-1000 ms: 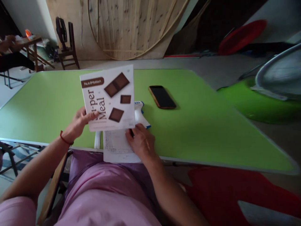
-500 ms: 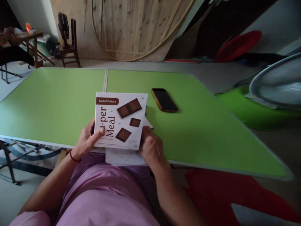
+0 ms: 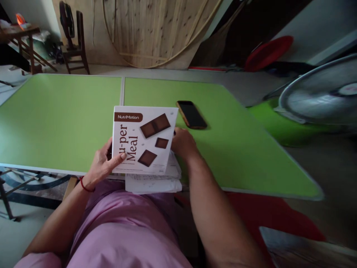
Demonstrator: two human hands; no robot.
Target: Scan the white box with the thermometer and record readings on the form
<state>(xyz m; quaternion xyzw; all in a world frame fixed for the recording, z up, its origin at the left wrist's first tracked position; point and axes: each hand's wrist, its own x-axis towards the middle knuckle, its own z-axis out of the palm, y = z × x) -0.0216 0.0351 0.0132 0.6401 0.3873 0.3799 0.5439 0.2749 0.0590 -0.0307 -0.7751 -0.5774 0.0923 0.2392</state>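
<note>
My left hand (image 3: 103, 163) grips a white NutriMotion box (image 3: 134, 143) by its lower left side, thumb across the front. Brown printed squares and the words "-per Meal", running sideways, mark its face, which is tilted up toward me. At the box's right edge is my right hand (image 3: 185, 145), closed, its fingertips mostly hidden behind the box. A small dark tip shows by those fingers; what it belongs to I cannot make out. Below the box, folded papers with writing (image 3: 153, 185) stick out at the table's near edge. A black phone (image 3: 192, 114) in a brownish case lies beyond my right hand.
The green folding table (image 3: 61, 123) has a pale seam across it. To the right stand a bright green tub (image 3: 275, 119) and a large metal fan (image 3: 315, 95). A wooden chair (image 3: 74, 54) and a red round basin (image 3: 269, 54) are farther back.
My right hand has moved up and away along the box's right edge, uncovering more of the papers below. My left hand still holds the box. The view has shifted slightly right and down.
</note>
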